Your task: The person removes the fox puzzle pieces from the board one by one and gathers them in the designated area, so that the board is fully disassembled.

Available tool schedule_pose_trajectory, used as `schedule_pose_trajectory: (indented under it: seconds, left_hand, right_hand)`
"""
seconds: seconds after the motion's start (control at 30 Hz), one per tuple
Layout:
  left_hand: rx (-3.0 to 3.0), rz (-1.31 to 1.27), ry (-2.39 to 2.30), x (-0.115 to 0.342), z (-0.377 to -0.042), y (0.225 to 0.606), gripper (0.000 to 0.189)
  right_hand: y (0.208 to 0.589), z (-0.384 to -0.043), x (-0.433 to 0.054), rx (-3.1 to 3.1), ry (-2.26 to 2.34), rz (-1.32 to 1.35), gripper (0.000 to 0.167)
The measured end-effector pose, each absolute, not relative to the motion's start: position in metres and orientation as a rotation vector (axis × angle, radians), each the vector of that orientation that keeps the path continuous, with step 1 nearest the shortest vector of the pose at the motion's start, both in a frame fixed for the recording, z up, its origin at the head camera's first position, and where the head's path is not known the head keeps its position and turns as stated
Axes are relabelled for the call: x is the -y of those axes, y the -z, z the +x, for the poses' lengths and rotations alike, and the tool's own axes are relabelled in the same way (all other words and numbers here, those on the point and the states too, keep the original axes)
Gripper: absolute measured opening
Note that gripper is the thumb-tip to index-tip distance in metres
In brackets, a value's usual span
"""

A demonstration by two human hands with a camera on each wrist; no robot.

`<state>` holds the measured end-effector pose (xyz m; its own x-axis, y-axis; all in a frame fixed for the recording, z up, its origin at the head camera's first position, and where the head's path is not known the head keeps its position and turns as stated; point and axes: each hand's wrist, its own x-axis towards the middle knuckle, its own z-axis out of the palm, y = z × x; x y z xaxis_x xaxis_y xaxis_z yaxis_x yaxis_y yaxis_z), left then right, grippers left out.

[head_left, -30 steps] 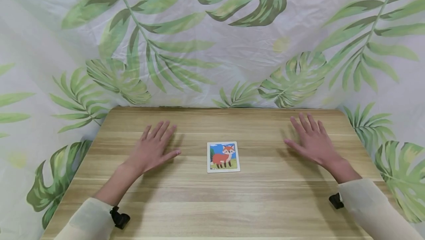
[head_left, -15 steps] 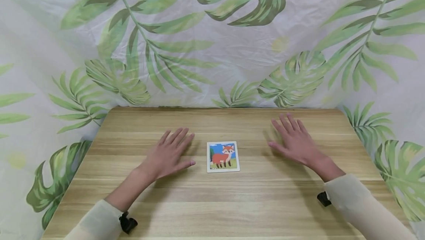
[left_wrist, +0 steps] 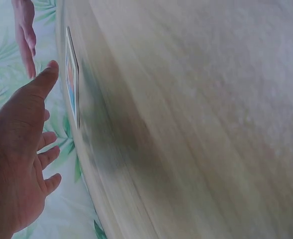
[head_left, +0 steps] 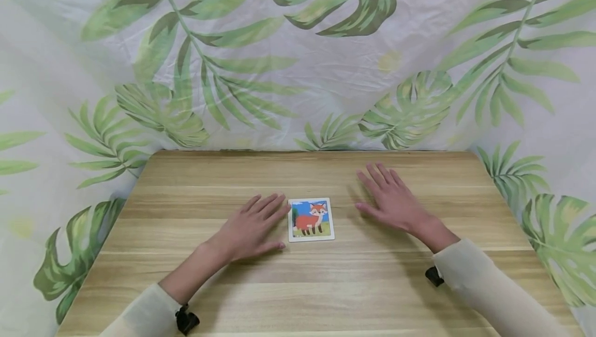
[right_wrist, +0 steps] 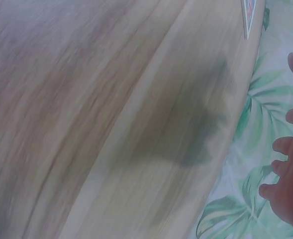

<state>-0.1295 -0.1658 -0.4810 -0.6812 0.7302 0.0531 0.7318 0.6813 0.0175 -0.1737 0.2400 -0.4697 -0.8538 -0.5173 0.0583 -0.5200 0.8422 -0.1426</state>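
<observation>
Just below centre of the head view, fox card (head_left: 311, 220) lies flat on the wood-grain bench (head_left: 307, 285). Left hand (head_left: 251, 229) just beside its left edge, fingers extended, grasping nothing. Right hand (head_left: 393, 202) right of centre, apart from the card, fingers likewise straight, nothing held. Leaf-print cloth (head_left: 326, 78) fills the upper frame.

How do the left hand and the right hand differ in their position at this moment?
The left hand is close beside the fox card, while the right hand has a strip of bare table between it and the card. The right hand is also nearer to the table's far edge than the left hand. Both hands are raised above the table with fingers extended, and neither holds anything.
</observation>
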Motion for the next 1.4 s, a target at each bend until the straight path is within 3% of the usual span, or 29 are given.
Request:
schedule_pose_trajectory:
  seconds: [0.7, 1.4]
  left_hand:
    - [2.740, -1.554, 0.205, 0.145, -0.125, 0.494, 0.064]
    - [2.540, -1.653, 0.193, 0.141, -0.135, 0.500, 0.045]
  right_hand:
    - [0.482, -0.193, -0.182, 2.817, -0.583, 1.178, 0.069]
    - [0.497, -0.209, -0.143, 2.809, -0.835, 1.405, 0.045]
